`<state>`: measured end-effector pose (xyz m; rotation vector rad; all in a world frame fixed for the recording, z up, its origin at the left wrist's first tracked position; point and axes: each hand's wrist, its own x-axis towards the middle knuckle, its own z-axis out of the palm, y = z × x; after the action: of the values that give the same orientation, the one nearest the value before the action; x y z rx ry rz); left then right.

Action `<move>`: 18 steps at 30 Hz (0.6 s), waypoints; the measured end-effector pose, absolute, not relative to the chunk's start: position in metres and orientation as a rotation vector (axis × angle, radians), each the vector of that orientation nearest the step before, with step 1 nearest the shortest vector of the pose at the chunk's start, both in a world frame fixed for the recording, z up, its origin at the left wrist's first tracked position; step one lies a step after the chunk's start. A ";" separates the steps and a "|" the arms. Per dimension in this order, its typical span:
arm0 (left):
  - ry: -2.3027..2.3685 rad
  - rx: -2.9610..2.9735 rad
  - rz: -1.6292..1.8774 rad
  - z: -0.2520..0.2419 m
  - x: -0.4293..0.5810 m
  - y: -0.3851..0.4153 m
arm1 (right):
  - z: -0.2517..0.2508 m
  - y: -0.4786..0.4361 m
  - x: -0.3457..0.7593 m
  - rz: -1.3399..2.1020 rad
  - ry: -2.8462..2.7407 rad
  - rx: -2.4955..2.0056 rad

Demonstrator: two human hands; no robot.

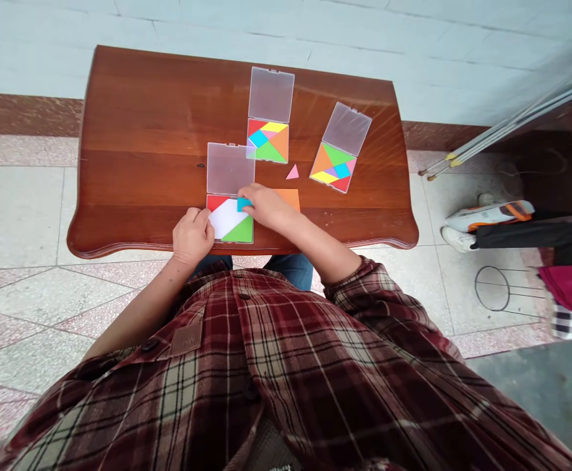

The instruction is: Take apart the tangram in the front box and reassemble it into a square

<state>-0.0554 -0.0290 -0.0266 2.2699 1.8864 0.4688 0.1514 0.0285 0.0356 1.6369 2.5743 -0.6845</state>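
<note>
As my right fingers (pixel 249 196) pinch a blue tangram square (pixel 243 205) | open case (pixel 226 219) below | left fingers (pixel 200 219) on its edge | slip could shift pieces (pixel 216 203)

At a wooden table (pixel 139 111), the right hand (pixel 266 206) grips a blue square (pixel 243 205) above a part-filled tangram case (pixel 230 219), its edge touched by the left hand (pixel 192 235). An orange piece (pixel 288 198) and a pink triangle (pixel 292 172) lie just right, near two full cases (pixel 268 140) (pixel 333 166).
</note>
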 end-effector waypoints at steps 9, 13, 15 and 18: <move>1.875 2.276 0.445 -0.026 -0.053 -0.030 | 0.034 0.020 0.127 -0.261 2.442 1.539; 1.874 2.320 0.416 -0.024 -0.053 -0.031 | 0.026 0.016 0.128 -0.183 2.482 1.509; 1.869 2.324 0.399 -0.023 -0.053 -0.031 | 0.024 0.015 0.129 -0.179 2.512 1.510; 1.872 2.325 0.399 -0.021 -0.054 -0.031 | 0.030 0.019 0.131 -0.214 2.559 1.587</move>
<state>-0.0537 -0.0306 -0.0215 2.3254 1.8720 0.3994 0.1308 0.0195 0.0295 1.5867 2.5586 -0.2141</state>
